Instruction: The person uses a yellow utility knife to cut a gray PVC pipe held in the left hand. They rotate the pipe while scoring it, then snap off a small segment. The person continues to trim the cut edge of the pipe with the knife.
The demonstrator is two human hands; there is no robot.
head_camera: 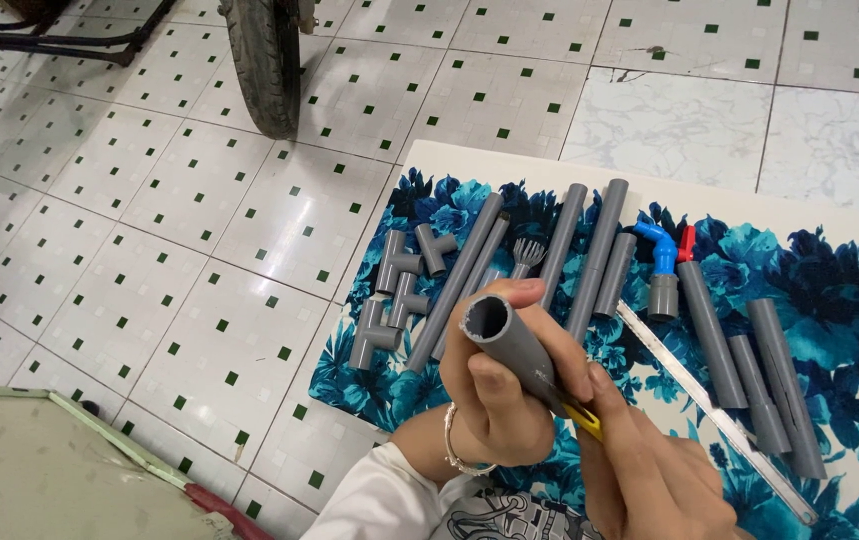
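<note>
White tiled floor with green dots; blue floral mat (850, 290) on a board. Left hand (495, 385) raised above the mat's near edge, fingers clenched around a short grey pipe (510, 340), open end tilted up-left. Right hand (650, 470) just beside, pinching a yellow-handled cutter (580, 415) against the pipe. Pipe rim looks rough, wall thick.

Left of the blue tap fitting (662, 250): four grey tee fittings (400, 290) at the far left, five straight grey pipes (595, 255) and one grey strainer cap (528, 250). Right of it: one red-handled piece (687, 243), three straight grey pipes (715, 335). Below it: one metal ruler (710, 410), one grey pipe in hand (515, 340), two hands (495, 385), one wheel (265, 60) far above left.
</note>
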